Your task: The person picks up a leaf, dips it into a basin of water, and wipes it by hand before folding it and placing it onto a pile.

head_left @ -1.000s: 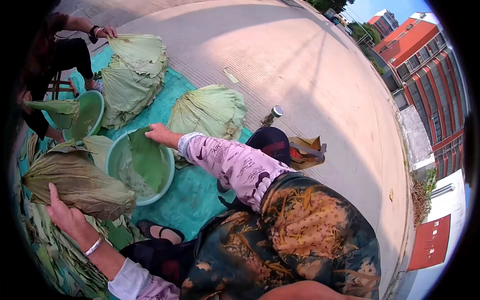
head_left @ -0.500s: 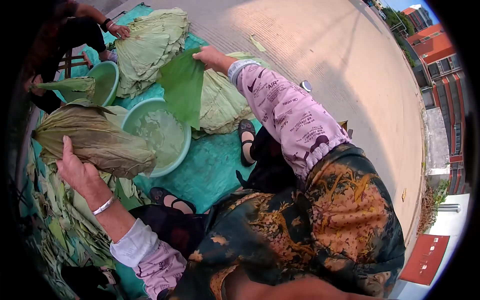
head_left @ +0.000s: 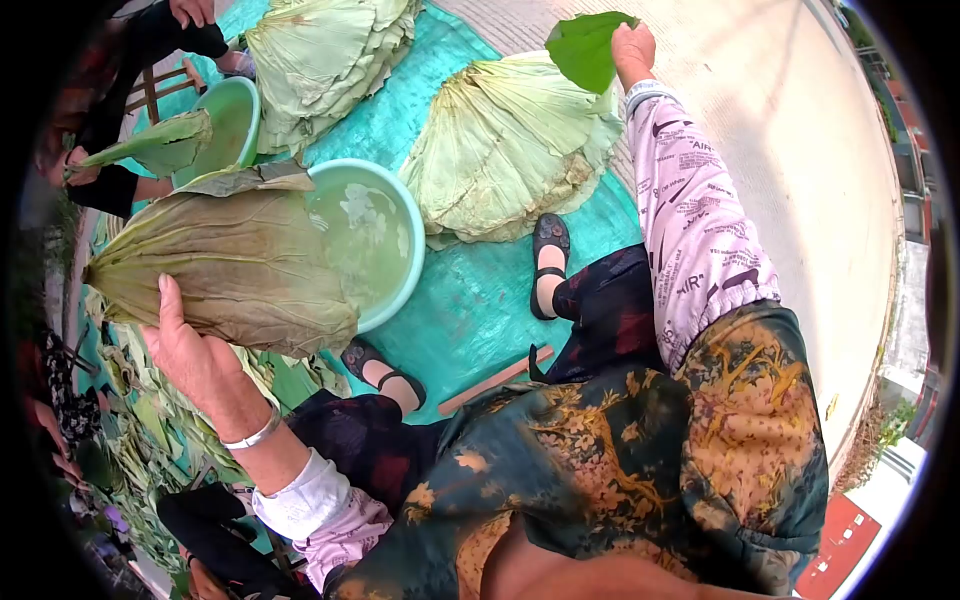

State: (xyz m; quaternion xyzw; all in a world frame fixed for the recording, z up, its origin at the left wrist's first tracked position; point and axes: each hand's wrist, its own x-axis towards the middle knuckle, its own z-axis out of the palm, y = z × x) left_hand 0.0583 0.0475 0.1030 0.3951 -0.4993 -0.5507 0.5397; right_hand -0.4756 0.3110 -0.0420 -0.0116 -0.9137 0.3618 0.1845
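My left hand (head_left: pixel 200 365) is closed on a bundle of brownish, folded dried lotus leaves (head_left: pixel 235 260), thumb on top and fingers hidden beneath. The bundle's right end overlaps a pale green basin (head_left: pixel 413 245) of cloudy water. My right arm reaches far out to the upper right. There my right hand (head_left: pixel 632 52) pinches the edge of a bright green leaf piece (head_left: pixel 583 50). That leaf hangs at the far edge of a fan-shaped stack of pale dried lotus leaves (head_left: pixel 500 150) on the ground sheet.
A teal sheet (head_left: pixel 480 320) covers the ground under my feet. Another leaf stack (head_left: pixel 325 60) lies at the back. At upper left a person with a leaf (head_left: pixel 165 145) sits by a second basin (head_left: pixel 250 120). Loose leaf scraps (head_left: pixel 160 430) cover the left side; a wooden bar (head_left: pixel 495 380) lies near my legs.
My right hand has carried the green leaf from above the basin out to the right, past the stack. My left hand still holds the bundle. The view has shifted.
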